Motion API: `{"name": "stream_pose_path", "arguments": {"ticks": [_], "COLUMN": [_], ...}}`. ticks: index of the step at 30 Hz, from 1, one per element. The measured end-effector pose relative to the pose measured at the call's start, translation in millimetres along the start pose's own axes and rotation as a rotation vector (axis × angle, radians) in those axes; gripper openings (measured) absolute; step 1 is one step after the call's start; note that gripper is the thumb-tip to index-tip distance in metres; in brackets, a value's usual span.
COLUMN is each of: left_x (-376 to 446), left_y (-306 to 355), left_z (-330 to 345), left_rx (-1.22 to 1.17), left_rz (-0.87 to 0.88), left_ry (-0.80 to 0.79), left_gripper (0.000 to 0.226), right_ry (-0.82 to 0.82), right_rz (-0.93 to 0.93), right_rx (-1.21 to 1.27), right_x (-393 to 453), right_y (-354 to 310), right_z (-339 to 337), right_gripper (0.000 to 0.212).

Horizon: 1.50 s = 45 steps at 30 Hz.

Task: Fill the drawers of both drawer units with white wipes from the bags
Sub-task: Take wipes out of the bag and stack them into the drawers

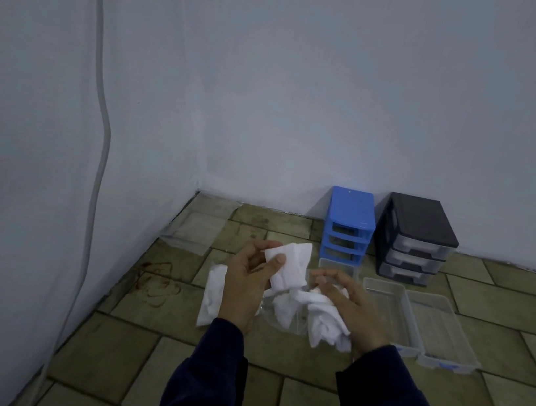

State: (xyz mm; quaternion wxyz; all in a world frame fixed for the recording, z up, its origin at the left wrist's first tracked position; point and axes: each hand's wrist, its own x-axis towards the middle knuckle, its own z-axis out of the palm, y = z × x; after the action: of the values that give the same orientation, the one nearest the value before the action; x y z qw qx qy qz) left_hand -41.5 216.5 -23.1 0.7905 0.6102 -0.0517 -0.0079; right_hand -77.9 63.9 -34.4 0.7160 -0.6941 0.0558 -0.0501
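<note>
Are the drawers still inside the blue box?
No, the blue drawer unit shows empty slots, and clear drawers lie on the floor.

1. Left hand [245,282]: bare, no glove, ring or watch visible.
2. Right hand [350,305]: bare, likewise unadorned.
3. Both forearms: dark navy long sleeves [207,376], plain fabric, cuffs ending at the wrists, entering from 6 o'clock.
</note>
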Motion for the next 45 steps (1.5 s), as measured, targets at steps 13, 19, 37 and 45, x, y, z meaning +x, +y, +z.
{"name": "stream_pose_path", "arguments": {"ticks": [13, 19, 37, 45], "left_x": [1, 1, 5, -3], "left_y": [-6, -3, -9, -5], "left_z": [2, -5, -18, 5], "left_rx": [0.106, 0.022, -0.241, -0.326], "left_rz": [0.016, -0.053, -0.246, -0.277], "left_ry": [-0.148, -0.158, 0.29, 0.152], "left_gripper": [0.015, 0.011, 0.035, 0.034], "right_ry": [0.082, 0.025, 0.164, 0.123], "right_rz": [0.074, 0.098, 0.091, 0.181], "right_rx": [-0.092, -0.082, 0.309, 0.367], "right_x": [-3, -3, -4, -5], "right_y": [-13, -18, -20, -12], "right_z": [7, 0, 9, 38], "right_gripper": [0.015, 0.005, 0.011, 0.011]}}
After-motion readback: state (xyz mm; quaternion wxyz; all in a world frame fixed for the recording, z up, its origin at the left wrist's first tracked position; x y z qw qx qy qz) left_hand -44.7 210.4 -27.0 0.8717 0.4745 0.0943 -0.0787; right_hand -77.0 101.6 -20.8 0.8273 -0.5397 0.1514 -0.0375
